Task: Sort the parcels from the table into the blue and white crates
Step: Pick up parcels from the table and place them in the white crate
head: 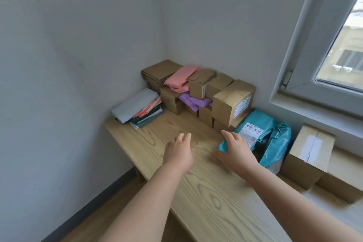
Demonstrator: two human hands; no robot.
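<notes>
Crumpled teal plastic mailer bag with a white label (275, 133): lies at the right of the pale wooden table (206, 192), near corner under the right hand (235, 147), fingers spread flat on it, not clamped. Left hand (179, 150) hovering just beside, fingers loose and apart, holding nothing. Behind, heaped brown cardboard boxes (231, 102), a pink soft mailer (181, 77) and a purple soft mailer (193, 100), all unsorted. No crate in view; probably early going.

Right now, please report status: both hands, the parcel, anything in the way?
Left hand open, above table. Right hand open, fingers on teal bag corner, no grip yet. Boxes stacked close behind bag. No crates in view.
</notes>
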